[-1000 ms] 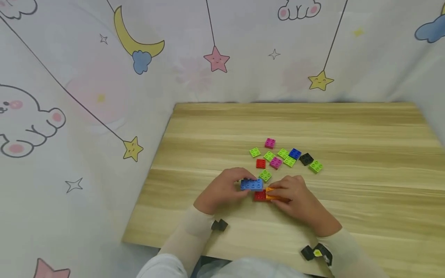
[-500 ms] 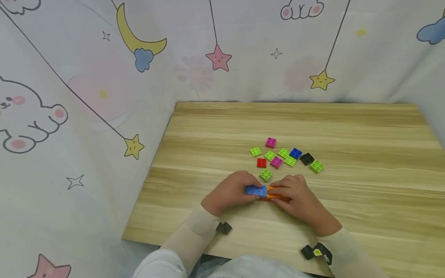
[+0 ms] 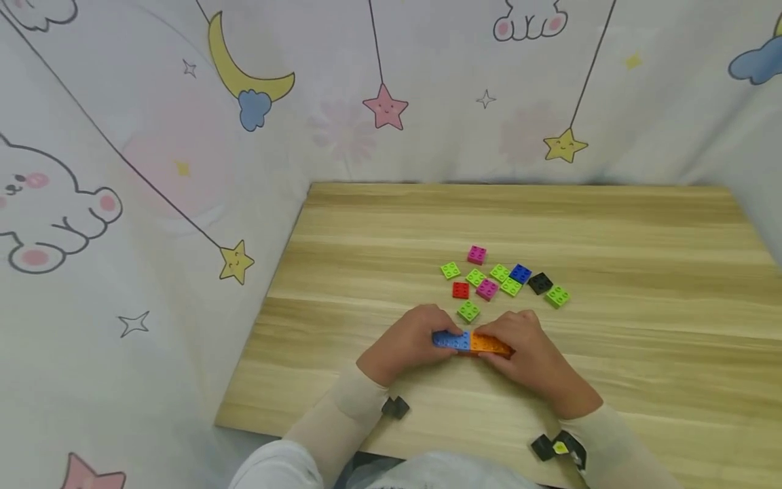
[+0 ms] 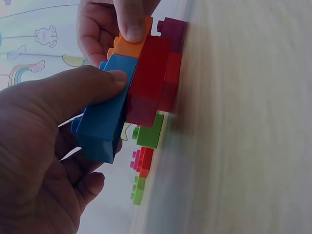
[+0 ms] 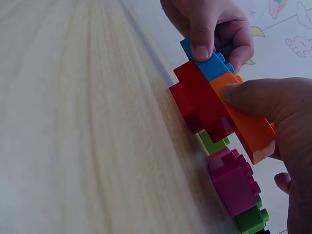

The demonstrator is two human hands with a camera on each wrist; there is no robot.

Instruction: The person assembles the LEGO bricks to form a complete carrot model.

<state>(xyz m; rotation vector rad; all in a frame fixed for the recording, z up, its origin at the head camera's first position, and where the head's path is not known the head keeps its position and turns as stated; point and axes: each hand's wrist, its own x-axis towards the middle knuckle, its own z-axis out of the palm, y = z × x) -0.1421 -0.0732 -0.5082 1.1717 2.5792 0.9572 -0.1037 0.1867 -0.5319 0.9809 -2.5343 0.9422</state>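
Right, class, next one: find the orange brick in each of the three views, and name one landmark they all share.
Head: below and right of centre, held in the right hand, the orange brick.
Left wrist: upper left, partly under the right thumb.
Right wrist: right of centre, under the right thumb.
Shared landmark: the long blue brick, end to end with it.

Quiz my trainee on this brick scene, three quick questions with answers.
1. What colour is the brick that the left hand pinches: A orange, B blue, C black?
2. True or false: the right hand grips the black brick.
3. Fill in: directly beneath the bricks in the two hands is a ____ brick.

Key:
1. B, the blue brick.
2. False; it grips the orange brick.
3. Red; the red brick.
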